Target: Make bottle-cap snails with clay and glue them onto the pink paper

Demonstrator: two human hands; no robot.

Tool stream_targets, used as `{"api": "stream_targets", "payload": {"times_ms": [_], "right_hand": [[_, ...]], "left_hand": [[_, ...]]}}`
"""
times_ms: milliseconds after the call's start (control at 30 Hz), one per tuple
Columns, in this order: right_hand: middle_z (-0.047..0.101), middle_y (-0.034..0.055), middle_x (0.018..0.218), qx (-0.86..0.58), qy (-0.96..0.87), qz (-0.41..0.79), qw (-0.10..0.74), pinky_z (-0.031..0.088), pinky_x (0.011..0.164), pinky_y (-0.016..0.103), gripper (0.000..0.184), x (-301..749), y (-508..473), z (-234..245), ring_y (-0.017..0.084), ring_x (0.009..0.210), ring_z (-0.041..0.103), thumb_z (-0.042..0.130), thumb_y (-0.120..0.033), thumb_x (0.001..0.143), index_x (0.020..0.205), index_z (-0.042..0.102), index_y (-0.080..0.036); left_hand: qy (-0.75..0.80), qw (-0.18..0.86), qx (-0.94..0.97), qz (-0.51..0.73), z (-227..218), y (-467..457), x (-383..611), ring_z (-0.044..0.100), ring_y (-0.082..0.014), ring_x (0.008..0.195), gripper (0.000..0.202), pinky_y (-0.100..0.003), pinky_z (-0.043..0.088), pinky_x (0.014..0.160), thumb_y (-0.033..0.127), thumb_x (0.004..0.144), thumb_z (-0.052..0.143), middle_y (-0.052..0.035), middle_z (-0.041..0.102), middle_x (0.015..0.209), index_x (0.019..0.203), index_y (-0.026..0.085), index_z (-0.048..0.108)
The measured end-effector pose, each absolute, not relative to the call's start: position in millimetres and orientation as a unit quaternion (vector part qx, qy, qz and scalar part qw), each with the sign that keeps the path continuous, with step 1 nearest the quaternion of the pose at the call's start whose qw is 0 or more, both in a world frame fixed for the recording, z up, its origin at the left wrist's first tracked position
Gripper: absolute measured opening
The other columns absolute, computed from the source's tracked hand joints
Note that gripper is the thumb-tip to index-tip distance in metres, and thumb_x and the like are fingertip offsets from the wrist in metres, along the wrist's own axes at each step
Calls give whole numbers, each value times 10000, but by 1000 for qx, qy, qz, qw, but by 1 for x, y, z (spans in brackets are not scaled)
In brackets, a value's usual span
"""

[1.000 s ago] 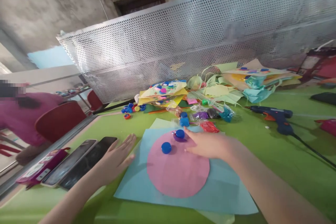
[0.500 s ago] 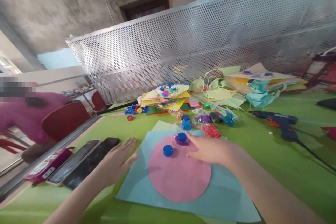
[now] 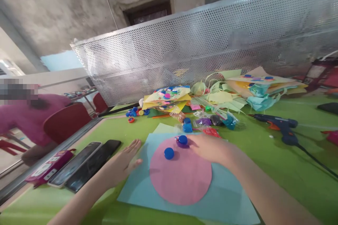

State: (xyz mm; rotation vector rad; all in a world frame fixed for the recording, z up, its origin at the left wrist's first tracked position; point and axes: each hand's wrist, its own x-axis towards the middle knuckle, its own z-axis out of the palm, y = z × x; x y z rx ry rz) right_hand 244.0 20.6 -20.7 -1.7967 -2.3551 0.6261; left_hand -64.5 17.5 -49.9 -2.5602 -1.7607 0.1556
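Right hand [image 3: 208, 147] edged closer onto the blue cap [image 3: 182, 139] at the pink circle's [image 3: 181, 179] far edge — fingers curled beside it, grip unclear, left hand [image 3: 121, 163] flat, open on blue paper [image 3: 224, 197], second blue cap [image 3: 169, 153] nearby — green bench [image 3: 277, 161].

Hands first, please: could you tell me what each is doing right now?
Left hand: open, flat on the blue paper's edge.
Right hand: fingers at the blue cap; grip unclear.

The right hand [image 3: 211, 147] has slid closer to the blue plastic bottle cap [image 3: 182, 139], its fingertips now touching it.
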Motion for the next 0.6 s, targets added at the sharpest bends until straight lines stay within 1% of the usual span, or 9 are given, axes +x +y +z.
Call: {"api": "stream_targets", "payload": {"times_ms": [67, 167, 233, 267, 333, 400, 467, 533, 600], "right_hand": [[643, 110, 1157, -599, -772, 198, 73, 445, 788, 299, 378, 244, 25, -23, 233, 1036, 606, 410, -214, 883, 1234, 549, -222], [630, 158, 1158, -615, -761, 183, 95, 429, 794, 305, 396, 247, 32, -22, 242, 1050, 594, 368, -152, 873, 1232, 536, -145], [647, 148, 1120, -622, -756, 174, 110, 427, 751, 289, 380, 248, 34, -20, 234, 1002, 613, 369, -130, 855, 1174, 575, -147], [658, 137, 1096, -624, -754, 171, 117, 424, 720, 279, 368, 249, 35, -18, 229, 971, 622, 373, -125, 845, 1135, 598, -155], [678, 112, 1030, -626, -751, 166, 130, 407, 650, 263, 346, 249, 35, -16, 214, 889, 635, 374, -117, 830, 1059, 628, -170], [687, 86, 967, -625, -750, 162, 142, 377, 591, 251, 330, 248, 34, -14, 189, 794, 632, 361, -122, 832, 1005, 636, -182], [685, 69, 931, -620, -753, 159, 153, 350, 559, 245, 316, 247, 34, -14, 163, 716, 611, 355, -127, 838, 975, 633, -187], [681, 65, 909, -617, -755, 156, 158, 332, 543, 245, 298, 247, 35, -15, 150, 672, 589, 360, -130, 839, 953, 631, -183], [678, 63, 885, -616, -756, 154, 158, 323, 535, 245, 287, 246, 36, -16, 146, 652, 576, 366, -131, 838, 942, 629, -179]], "left_hand": [[-560, 10, -828, 43, -52, 26, -57, 283, -240, 1348, 661, -390, 269, 1101, 486, 868, 340, -122, 297, 1453, 1381, 69, 351], [-585, 14, -810, 24, -53, 46, -59, 290, -296, 1341, 667, -475, 198, 1110, 495, 860, 358, -170, 332, 1433, 1352, 48, 399], [-609, 8, -793, 9, -51, 50, -70, 349, -315, 1309, 657, -489, 245, 1086, 503, 883, 302, -191, 387, 1398, 1327, 37, 434], [-617, -1, -787, 0, -49, 47, -78, 394, -302, 1285, 647, -461, 295, 1067, 499, 902, 246, -181, 422, 1379, 1320, 46, 447], [-624, -25, -781, -18, -45, 36, -92, 454, -243, 1252, 631, -390, 384, 1018, 457, 939, 88, -110, 483, 1350, 1347, 107, 419], [-624, -44, -780, -35, -41, 22, -101, 437, -207, 1264, 607, -387, 408, 996, 402, 945, -23, -49, 516, 1327, 1422, 160, 264], [-618, -57, -783, -47, -40, 12, -102, 407, -188, 1284, 547, -395, 398, 1004, 379, 951, -24, -28, 507, 1336, 1459, 182, 24], [-609, -60, -789, -52, -41, 8, -97, 385, -185, 1297, 549, -399, 370, 1027, 381, 958, 20, -43, 465, 1371, 1428, 175, -174], [-603, -48, -795, -54, -44, 10, -89, 347, -218, 1321, 596, -458, 290, 1069, 396, 955, 56, -96, 399, 1417, 1401, 145, -250]]}}
